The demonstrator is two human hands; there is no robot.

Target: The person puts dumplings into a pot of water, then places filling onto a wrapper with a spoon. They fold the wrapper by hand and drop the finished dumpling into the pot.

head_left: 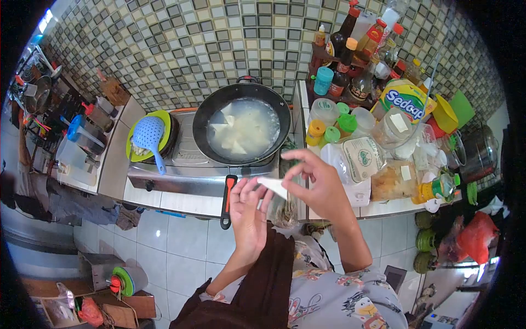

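A thin white triangular piece [273, 186] is held up between my two hands, in front of the stove. My left hand [249, 216] has its palm turned up, its bent fingers around the left end of the piece. The right end sits at the thumb and fingertips of my right hand [319, 186]. Behind them a black wok [200, 143] stands on the stove, its handle [226, 205] pointing towards me. Cloudy liquid [255, 129] fills its bottom, with several similar white pieces [226, 129] in it.
A blue perforated ladle [149, 133] rests on a green plate [134, 156] on the stove's left. On the right counter are a wooden board [392, 183] with a white piece [405, 172], a clear packet [363, 158], jars and sauce bottles [345, 33].
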